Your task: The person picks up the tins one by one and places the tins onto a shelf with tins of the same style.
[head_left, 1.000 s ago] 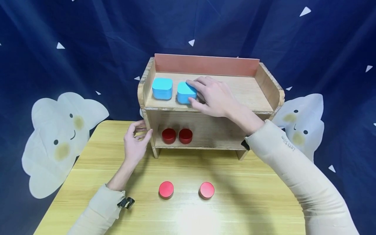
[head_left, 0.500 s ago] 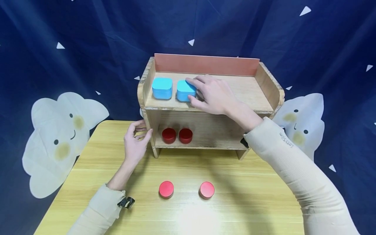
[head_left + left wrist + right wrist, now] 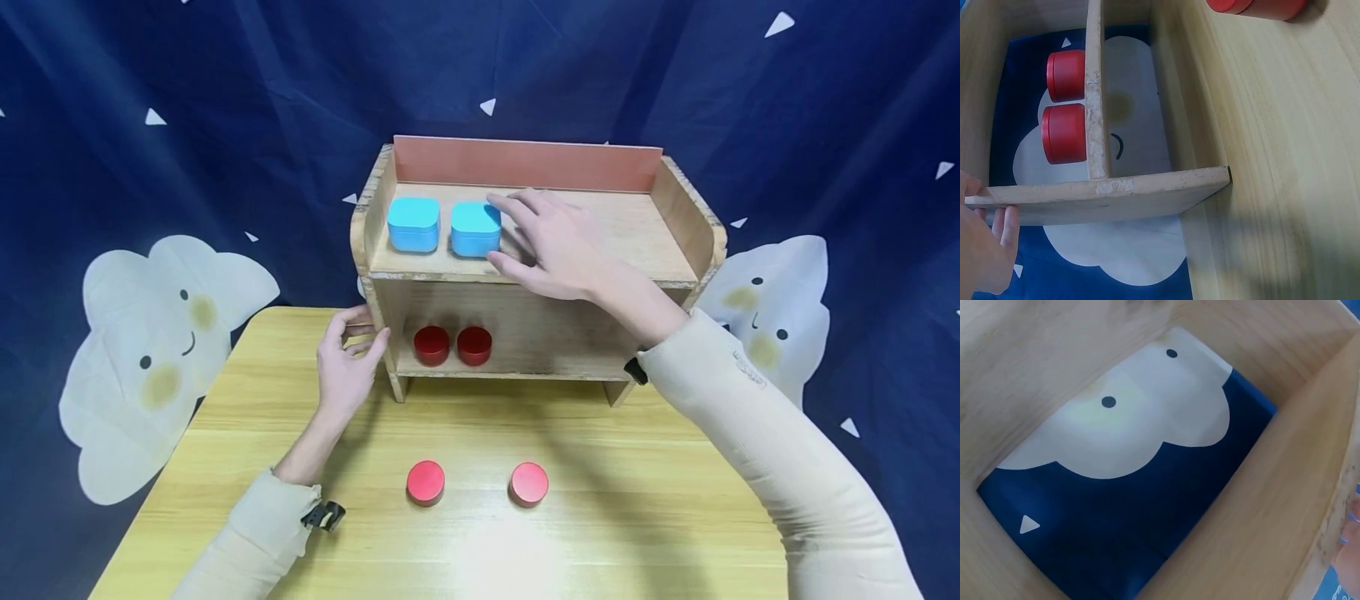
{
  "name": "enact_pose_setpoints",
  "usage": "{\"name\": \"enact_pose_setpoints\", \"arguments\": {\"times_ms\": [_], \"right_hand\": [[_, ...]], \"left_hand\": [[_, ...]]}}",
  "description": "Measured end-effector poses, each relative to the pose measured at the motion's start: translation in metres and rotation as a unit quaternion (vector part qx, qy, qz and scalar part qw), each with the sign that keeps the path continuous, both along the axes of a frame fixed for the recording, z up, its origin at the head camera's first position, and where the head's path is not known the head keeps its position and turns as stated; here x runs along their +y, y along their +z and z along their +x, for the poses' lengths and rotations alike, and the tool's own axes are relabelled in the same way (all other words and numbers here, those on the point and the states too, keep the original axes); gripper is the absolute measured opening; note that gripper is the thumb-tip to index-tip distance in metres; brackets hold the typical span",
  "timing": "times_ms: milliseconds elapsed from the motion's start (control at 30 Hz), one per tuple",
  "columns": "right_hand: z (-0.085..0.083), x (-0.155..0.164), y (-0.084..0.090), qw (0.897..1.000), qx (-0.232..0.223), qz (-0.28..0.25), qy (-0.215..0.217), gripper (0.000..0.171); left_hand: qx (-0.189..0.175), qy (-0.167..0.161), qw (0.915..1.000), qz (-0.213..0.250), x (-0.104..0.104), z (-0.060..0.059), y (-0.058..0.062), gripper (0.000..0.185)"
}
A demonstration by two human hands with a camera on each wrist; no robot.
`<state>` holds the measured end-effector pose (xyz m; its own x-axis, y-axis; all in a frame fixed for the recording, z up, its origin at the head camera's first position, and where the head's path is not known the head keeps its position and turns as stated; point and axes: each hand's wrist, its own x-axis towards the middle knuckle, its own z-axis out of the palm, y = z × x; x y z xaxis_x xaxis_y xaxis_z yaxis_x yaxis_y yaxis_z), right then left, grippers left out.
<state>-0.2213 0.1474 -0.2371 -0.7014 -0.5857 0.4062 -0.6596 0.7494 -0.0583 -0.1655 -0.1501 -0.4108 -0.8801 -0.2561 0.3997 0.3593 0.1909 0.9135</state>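
My left hand (image 3: 347,367) grips the left side panel of a small two-tier wooden shelf (image 3: 555,333), thumb at its front edge. In the left wrist view, the fingers (image 3: 1005,228) lie on the panel's outer side. On the upper tier stand two light-blue rounded square boxes, a left one (image 3: 414,225) and a right one (image 3: 476,230). My right hand (image 3: 558,246) is just right of the right box, fingers spread and thumb extended, fingertips at its right corners. In the right wrist view, only a bit of that hand (image 3: 1349,556) shows past the shelf edge.
Two round red tins, one left (image 3: 431,347) and one right (image 3: 475,347), stand on the lower tier. Two more, one left (image 3: 425,483) and one right (image 3: 528,485), stand on the wooden table (image 3: 360,550) in front. A dark blue curtain (image 3: 300,100) hangs behind.
The right blue box has slid slightly back, about level with the left one. My right hand has since loosened and drawn a little to the right. My left hand stays where it was.
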Motion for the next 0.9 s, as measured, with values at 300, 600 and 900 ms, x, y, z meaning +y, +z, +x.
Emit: {"name": "enact_pose_setpoints", "arguments": {"times_ms": [300, 600, 900], "right_hand": [[0.018, 0.017, -0.006, 0.998, 0.052, -0.014, 0.01, 0.074], [0.038, 0.032, -0.017, 0.996, 0.077, -0.027, 0.023, 0.075], [0.058, 0.044, -0.031, 0.992, 0.114, -0.037, 0.039, 0.073]], "left_hand": [[0.004, -0.003, 1.0, 0.001, -0.001, -0.002, -0.001, 0.038], [0.002, -0.002, 1.0, 0.006, -0.001, -0.003, -0.001, 0.039], [0.002, -0.003, 1.0, 0.001, -0.001, -0.002, -0.002, 0.039]]}}
